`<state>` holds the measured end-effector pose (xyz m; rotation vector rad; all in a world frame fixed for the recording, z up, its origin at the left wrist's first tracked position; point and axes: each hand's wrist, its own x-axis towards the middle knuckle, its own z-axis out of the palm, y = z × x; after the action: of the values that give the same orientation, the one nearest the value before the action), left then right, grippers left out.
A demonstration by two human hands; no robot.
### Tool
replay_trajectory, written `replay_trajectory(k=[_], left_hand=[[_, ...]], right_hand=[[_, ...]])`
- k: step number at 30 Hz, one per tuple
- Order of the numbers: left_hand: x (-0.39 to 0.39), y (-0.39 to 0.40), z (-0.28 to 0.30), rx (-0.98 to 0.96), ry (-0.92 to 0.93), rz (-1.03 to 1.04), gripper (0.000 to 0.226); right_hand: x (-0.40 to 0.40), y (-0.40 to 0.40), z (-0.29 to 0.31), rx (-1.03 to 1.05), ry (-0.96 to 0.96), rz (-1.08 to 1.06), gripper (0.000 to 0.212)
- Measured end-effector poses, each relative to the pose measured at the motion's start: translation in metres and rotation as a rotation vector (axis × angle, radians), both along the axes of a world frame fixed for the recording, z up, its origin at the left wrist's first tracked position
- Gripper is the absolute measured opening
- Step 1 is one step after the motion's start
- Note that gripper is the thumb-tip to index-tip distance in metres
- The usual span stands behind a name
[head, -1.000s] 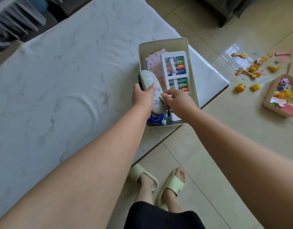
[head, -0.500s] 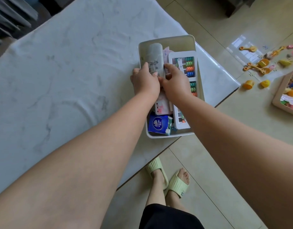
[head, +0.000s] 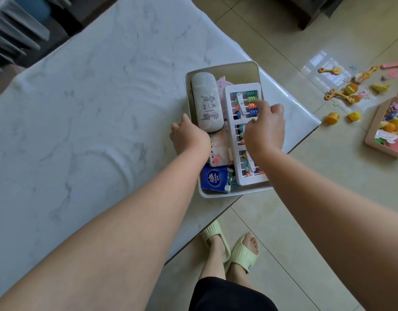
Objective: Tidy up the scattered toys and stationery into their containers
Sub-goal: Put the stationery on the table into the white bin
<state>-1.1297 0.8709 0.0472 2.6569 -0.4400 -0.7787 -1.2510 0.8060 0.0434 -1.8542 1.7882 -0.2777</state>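
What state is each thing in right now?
Bin: on table corner, packed.
Case: closed, lying in bin.
Abacus: flat in bin, under right hand.
Tissue pack: in bin.
Left hand: on bin's rim.
Floor box: open, full.
Yellow toys: scattered on floor.

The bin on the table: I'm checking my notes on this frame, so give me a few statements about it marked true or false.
1. The grey case lies inside the bin. True.
2. The right hand is over the abacus. True.
3. The tissue pack lies on the floor. False: it is in the bin's near end.
4. The left hand holds the case up. False: it is at the bin's left rim.
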Motion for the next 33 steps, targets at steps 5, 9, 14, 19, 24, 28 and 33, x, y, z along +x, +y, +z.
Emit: replay_trajectory(k=[5, 9, 14, 19, 24, 28, 33], left_hand=[[-0.007, 0.004, -0.003, 0.089, 0.116, 0.042, 0.032], [-0.014, 0.015, -0.016, 0.097, 0.093, 0.057, 0.033], [-0.02, 0.022, -0.018, 0.062, 0.005, -0.059, 0.047], [0.001, 0.023, -0.017, 0.037, -0.011, -0.249, 0.052], [0.028, 0.012, -0.013, 0.049, -0.025, -0.518, 0.051], [0.04, 0.005, -0.012, 0.039, 0.002, -0.683, 0.056], [0.049, -0.003, -0.012, 0.014, -0.003, -0.834, 0.062]], right_hand=[[-0.009, -0.003, 0.0, 0.008, 0.111, 0.03, 0.051], [-0.013, 0.002, -0.003, 0.071, 0.099, -0.049, 0.037], [-0.034, 0.008, -0.012, 0.153, 0.139, -0.017, 0.023], [-0.035, 0.023, -0.016, 0.149, 0.142, -0.097, 0.015], [-0.028, 0.054, -0.017, 0.166, 0.137, -0.245, 0.015], [-0.023, 0.08, -0.02, 0.221, 0.149, -0.33, 0.03], [-0.012, 0.101, -0.027, 0.254, 0.182, -0.47, 0.043]])
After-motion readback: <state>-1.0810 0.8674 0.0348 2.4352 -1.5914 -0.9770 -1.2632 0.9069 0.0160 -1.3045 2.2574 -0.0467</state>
